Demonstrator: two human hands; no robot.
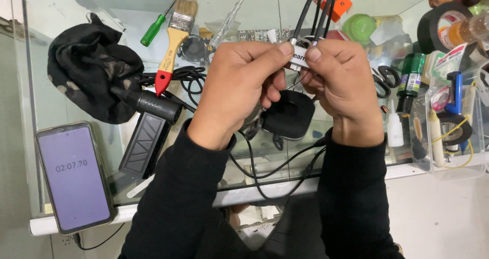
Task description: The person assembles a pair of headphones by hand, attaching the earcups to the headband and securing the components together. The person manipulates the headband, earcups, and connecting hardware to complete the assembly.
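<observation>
Your left hand (239, 86) and right hand (338, 86) meet above the glass counter (61, 14), each pinching between thumb and forefinger one end of the small white labelled tag (300, 58) on a pair of headphones. The headband's black wire loops (316, 12) rise from the tag; one black cushioned ear cup (288, 114) hangs just below it, between your wrists, and a thin black cable (270, 175) trails down from the cup over the counter's front edge.

The set looks light. The loops appear springy and thin, the ear pad soft, the tag probably slick; the firmer hold is likely the slider block behind the tag, not the cable.

Left of the headphones lie a red-tipped paintbrush (175, 37), a green-handled screwdriver (154, 30), a black cloth (91, 65) and, nearer you, a phone (74, 177) with a lit purple screen. Right of them stand black scissors (384, 80), a small white dropper bottle (395, 129), rolls of black tape (438, 27) and a clear plastic tray (453, 170).
</observation>
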